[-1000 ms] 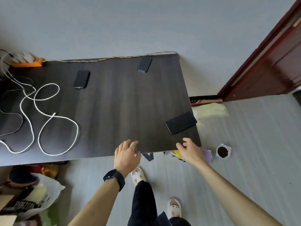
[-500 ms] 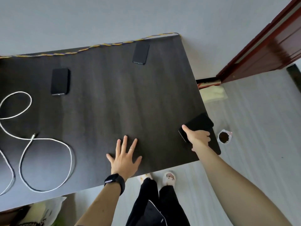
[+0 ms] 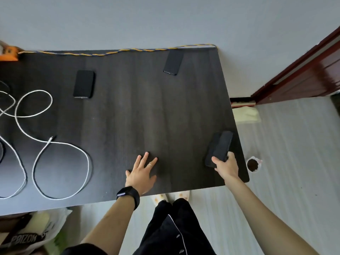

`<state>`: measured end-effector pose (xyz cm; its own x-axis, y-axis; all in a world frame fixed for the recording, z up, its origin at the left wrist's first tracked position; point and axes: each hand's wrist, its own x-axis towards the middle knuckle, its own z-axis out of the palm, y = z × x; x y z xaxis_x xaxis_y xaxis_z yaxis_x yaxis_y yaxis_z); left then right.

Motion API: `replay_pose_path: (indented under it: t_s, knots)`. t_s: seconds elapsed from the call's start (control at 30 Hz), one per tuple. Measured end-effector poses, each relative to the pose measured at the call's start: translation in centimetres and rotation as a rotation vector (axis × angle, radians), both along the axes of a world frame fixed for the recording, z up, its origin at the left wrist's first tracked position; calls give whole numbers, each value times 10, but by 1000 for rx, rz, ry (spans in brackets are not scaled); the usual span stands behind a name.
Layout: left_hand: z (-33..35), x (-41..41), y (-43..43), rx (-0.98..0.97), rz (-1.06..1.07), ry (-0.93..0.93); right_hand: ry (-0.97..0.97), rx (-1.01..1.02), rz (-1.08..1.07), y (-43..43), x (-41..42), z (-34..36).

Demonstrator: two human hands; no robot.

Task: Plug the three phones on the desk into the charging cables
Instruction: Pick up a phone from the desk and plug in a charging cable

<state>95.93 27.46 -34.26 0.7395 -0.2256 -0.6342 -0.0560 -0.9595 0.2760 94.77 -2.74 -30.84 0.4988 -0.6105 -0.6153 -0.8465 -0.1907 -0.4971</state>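
1. Since half a second ago, right hand (image 3: 227,166) has tilted the near phone (image 3: 219,148) up off the tabletop (image 3: 147,107), grip clamped on its lower end.
2. Left hand (image 3: 141,174) lies flat, fingers spread apart.
3. Other two phones, middle (image 3: 83,84) and far (image 3: 173,62), lie unplugged; white charging cables (image 3: 55,144) coil at left.

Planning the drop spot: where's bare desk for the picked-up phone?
Bare: the middle, between left phone, far phone and left hand. Crowded: left end, looped with white cables. Right hand holds the third phone.
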Motion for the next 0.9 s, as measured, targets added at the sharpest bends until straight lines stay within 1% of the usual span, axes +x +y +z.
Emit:
replay_pose_path:
  t_s: [0.07, 0.13, 0.2, 0.27, 0.33, 0.4, 0.47, 0.53, 0.57, 0.63, 0.77, 0.9]
  knots:
    - [11, 3, -2, -57, 131, 39, -2, -60, 221, -1, -9, 13]
    - [26, 5, -4, -112, 270, 24, -71, -81, 386, 2, -13, 32]
    - [42, 4, -8, -164, 359, -28, -190, -69, 482, 11, -11, 49]
    - [58, 6, -14, -215, 391, -96, -297, -40, 523, 23, -3, 61]
    - [79, 4, -21, -278, 412, -192, -370, 53, 585, 37, 7, 74]
    - [97, 4, -25, -328, 396, -230, -380, 155, 703, 50, 18, 84]
    - [109, 2, -22, -363, 414, -157, -378, 249, 817, 64, 28, 90]
    - [116, -2, -14, -408, 492, -51, -375, 331, 852, 76, 37, 93]
    - [119, -4, -9, -430, 544, -28, -369, 371, 857, 83, 41, 94]
    - [124, -15, 9, -459, 667, -49, -366, 437, 888, 105, 49, 97]
    - [130, -40, 46, -438, 804, -83, -362, 517, 938, 153, 54, 96]
    - [131, -72, 93, -456, 992, -129, -291, 571, 1036, 208, 49, 86]
